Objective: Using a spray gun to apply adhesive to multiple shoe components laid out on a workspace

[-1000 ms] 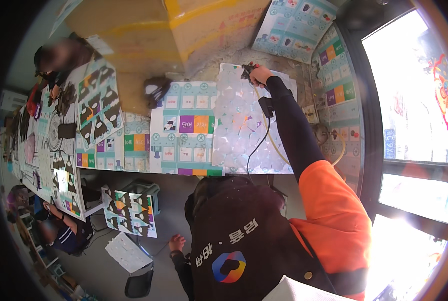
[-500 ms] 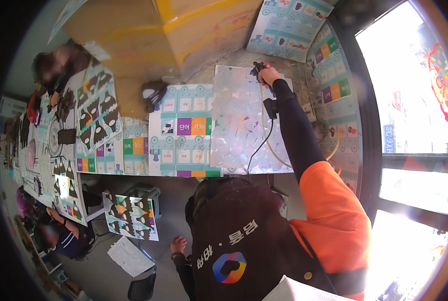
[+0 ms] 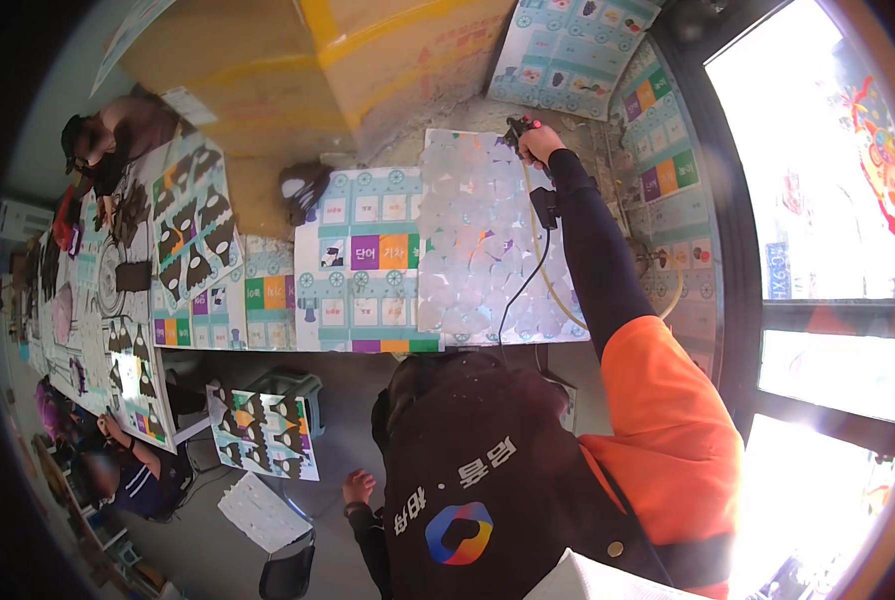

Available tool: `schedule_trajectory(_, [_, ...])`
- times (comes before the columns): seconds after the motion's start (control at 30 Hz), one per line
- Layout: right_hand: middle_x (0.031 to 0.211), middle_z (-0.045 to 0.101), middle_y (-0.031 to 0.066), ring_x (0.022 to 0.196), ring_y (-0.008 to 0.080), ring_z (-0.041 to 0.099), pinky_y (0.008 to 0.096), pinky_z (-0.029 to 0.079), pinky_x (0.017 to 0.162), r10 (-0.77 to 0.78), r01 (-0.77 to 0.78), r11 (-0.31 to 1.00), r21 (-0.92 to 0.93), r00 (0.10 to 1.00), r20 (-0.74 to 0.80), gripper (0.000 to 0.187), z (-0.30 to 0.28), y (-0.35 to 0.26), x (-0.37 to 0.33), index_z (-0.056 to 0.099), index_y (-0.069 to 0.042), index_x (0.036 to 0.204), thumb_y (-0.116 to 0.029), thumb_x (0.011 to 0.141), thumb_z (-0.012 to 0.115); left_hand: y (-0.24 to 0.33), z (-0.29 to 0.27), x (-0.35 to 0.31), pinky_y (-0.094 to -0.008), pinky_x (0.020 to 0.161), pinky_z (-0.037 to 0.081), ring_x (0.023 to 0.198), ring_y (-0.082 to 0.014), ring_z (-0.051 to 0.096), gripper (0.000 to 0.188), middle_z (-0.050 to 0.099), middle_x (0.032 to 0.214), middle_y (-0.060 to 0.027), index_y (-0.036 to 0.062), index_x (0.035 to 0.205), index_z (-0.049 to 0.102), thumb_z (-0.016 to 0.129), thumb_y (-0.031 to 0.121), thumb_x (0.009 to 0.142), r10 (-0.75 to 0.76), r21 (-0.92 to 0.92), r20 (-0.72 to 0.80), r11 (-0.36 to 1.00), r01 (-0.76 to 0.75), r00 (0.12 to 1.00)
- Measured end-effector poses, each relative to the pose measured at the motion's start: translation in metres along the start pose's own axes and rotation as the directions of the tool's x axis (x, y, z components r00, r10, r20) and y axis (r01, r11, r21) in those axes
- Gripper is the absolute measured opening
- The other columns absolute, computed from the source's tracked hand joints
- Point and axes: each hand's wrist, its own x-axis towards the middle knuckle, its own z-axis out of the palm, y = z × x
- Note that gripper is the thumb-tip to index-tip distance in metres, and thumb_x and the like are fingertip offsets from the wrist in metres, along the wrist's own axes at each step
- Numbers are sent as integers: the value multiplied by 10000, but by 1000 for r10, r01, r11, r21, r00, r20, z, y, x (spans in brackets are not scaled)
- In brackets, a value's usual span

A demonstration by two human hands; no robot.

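Observation:
My right hand (image 3: 540, 145) is closed around a small black spray gun (image 3: 516, 131) with a red part on it, above the far right corner of a whitish sheet (image 3: 467, 290). The sheet bears rows of rounded shapes and lies over printed teal boards (image 3: 342, 230) on the bench. A thin yellowish hose (image 3: 562, 310) runs down from the gun, and a small black box (image 3: 545, 207) with a dark cable hangs beside my forearm. Low beside my apron, my left hand (image 3: 359, 487) is empty, its fingers loosely apart.
Large cardboard boxes (image 3: 407, 70) stand behind the bench. A dark object (image 3: 305, 188) lies at the boards' far edge. Sheets with black cut-out shapes (image 3: 197, 225) are at the left, where other people (image 3: 127, 140) work. A window (image 3: 827, 170) is at the right.
My right hand and the spray gun have shifted very slightly along the sheet's far edge. The left hand stays low at my side. A person at the far left has moved their head.

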Motion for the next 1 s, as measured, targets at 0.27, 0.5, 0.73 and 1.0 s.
schedule_trajectory(0.27, [492, 542, 111, 341, 204, 486, 335, 357, 341, -27, 26, 1000, -5, 999, -31, 145, -3, 15, -13, 579, 8, 606, -92, 709, 555, -6, -9, 6, -380, 619, 470, 774, -301, 638, 313, 626, 960, -163, 75, 1175, 512, 488, 158, 874, -37, -64, 114, 997, 44, 993])
schedule_trajectory(0.5, [542, 559, 119, 383, 175, 501, 309, 362, 346, -22, 21, 1000, -21, 999, -44, 165, 1, 21, -23, 583, 11, 624, -121, 723, 580, 1, -21, 22, -329, 562, 437, 692, -228, 615, 276, 633, 898, -127, 77, 1140, 526, 474, 163, 883, -79, -372, 421, 894, 251, 904])
schedule_trajectory(0.73, [547, 566, 110, 390, 170, 503, 303, 358, 352, 42, -43, 999, -25, 999, -34, 163, -3, 38, -32, 577, 1, 604, -114, 719, 568, 10, 3, 15, -298, 518, 406, 631, -214, 587, 245, 626, 841, -126, 62, 1100, 540, 463, 135, 880, -59, -93, 37, 994, 63, 998])
schedule_trajectory(1.0, [542, 570, 101, 366, 169, 493, 298, 362, 357, -14, 14, 1000, 3, 999, -52, 162, 19, 29, -46, 581, 9, 593, -98, 712, 551, 16, 20, -5, -307, 528, 415, 627, -222, 582, 251, 625, 860, -136, 53, 1099, 528, 507, 101, 853, -44, 18, -14, 999, 45, 999])
